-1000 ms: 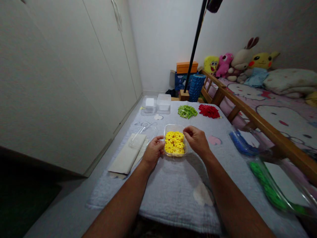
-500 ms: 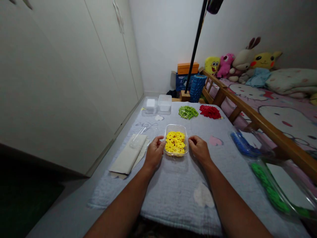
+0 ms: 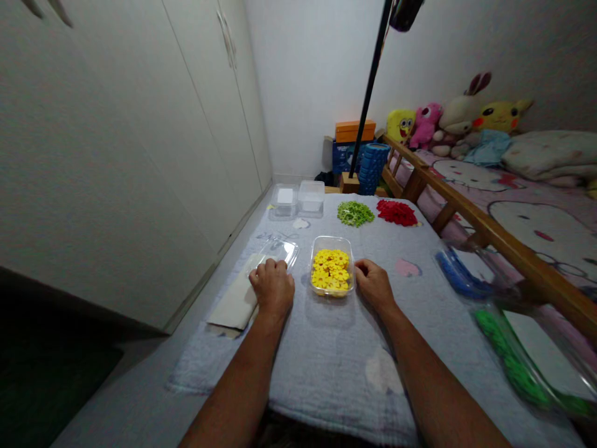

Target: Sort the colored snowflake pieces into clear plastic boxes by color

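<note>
Tub (image 3: pixel 332 242) w/ yellow pieces (image 3: pixel 331 276) sat mid-blanket (image 3: pixel 326 354), uncovered. R hand (image 3: pixel 374 286) was curled shut just beside tub's right wall, holding nothing. L hand (image 3: pixel 273 287) was curled over near edge of clear lid (image 3: pixel 281 250), left of tub; couldn't tell if gripping.

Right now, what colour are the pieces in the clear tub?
Yellow pieces; the head view shows them.

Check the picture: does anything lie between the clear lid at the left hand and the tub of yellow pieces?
Nothing visible does. The left hand sits at the near edge of the clear lid, and only bare blanket lies between that lid and the tub of yellow pieces.
</note>
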`<state>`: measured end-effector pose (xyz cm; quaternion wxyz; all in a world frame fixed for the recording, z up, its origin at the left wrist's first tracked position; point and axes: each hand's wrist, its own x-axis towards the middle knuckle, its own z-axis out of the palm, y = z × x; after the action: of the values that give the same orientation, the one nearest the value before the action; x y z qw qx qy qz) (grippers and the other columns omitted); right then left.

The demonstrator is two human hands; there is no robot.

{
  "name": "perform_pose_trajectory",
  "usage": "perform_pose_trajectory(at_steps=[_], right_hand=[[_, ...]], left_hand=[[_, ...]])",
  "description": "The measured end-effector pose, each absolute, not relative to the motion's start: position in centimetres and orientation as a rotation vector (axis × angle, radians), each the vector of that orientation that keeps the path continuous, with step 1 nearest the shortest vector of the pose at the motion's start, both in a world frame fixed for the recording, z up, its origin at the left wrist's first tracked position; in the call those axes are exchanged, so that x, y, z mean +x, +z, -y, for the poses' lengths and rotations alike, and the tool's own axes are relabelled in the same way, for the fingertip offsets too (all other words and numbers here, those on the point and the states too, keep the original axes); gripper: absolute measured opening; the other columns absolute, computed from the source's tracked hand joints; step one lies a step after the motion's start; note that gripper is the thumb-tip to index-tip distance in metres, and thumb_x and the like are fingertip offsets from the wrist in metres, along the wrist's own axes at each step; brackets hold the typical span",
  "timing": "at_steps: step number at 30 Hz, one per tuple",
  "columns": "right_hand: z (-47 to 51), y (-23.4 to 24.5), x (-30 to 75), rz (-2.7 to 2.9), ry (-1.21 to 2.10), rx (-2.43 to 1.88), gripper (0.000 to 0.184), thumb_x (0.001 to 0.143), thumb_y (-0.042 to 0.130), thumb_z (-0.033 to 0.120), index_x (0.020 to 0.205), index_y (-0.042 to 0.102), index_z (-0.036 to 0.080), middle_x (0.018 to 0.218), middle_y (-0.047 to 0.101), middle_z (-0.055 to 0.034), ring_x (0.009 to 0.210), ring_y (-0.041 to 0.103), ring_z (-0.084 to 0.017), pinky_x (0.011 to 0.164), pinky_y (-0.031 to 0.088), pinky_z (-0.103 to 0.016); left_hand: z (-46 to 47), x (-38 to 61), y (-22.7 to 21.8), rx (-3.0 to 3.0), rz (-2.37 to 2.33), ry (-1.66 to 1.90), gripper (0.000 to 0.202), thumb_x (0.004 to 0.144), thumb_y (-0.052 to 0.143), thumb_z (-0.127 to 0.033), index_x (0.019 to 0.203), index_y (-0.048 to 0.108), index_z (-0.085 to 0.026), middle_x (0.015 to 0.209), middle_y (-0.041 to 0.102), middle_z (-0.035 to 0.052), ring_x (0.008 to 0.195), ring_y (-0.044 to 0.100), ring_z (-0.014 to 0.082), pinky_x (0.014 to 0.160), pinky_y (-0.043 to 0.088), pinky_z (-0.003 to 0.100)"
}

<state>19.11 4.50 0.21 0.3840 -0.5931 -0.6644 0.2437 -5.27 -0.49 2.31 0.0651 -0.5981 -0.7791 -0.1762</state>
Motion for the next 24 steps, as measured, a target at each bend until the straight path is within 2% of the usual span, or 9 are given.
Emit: perform_pose_trajectory(at_steps=[7, 13, 24], right_hand=[[-4.51, 0.15, 19.04, 1.685, 0.622, -1.501, 0.024, 0.079, 0.049, 0.035, 0.077, 0.068, 0.019, 0.077, 0.071, -0.0044, 0.073, 0.063, -0.019, 0.070, 0.043, -0.030], [-4.49, 0.24, 19.04, 1.689, 0.616, -1.507, 0.025, 0.080, 0.049, 0.035, 0.078, 0.068, 0.019, 0.077, 0.070, -0.0044, 0.073, 0.063, -0.020, 0.070, 0.043, -0.030], [-4.47, 0.28, 19.05, 1.692, 0.612, -1.503, 0.025, 0.080, 0.049, 0.036, 0.077, 0.068, 0.019, 0.077, 0.070, -0.0047, 0.072, 0.063, -0.020, 0.069, 0.043, -0.031]], left_hand=[[0.32, -5.47, 2.36, -1.838, 2.343, -0.441, 0.018, 0.088, 0.054, -0.023, 0.097, 0.070, -0.019, 0.098, 0.068, 0.0105, 0.101, 0.059, 0.0289, 0.090, 0.033, 0.042], [0.25, -5.63, 2.25, -1.813, 2.346, -0.484, 0.023, 0.087, 0.055, -0.021, 0.106, 0.068, -0.019, 0.101, 0.068, 0.0107, 0.101, 0.059, 0.0286, 0.087, 0.035, 0.041], [-0.14, -6.14, 1.78, -1.776, 2.310, -0.430, 0.016, 0.088, 0.054, -0.019, 0.091, 0.070, -0.018, 0.097, 0.065, 0.0111, 0.096, 0.057, 0.0287, 0.080, 0.036, 0.040]])
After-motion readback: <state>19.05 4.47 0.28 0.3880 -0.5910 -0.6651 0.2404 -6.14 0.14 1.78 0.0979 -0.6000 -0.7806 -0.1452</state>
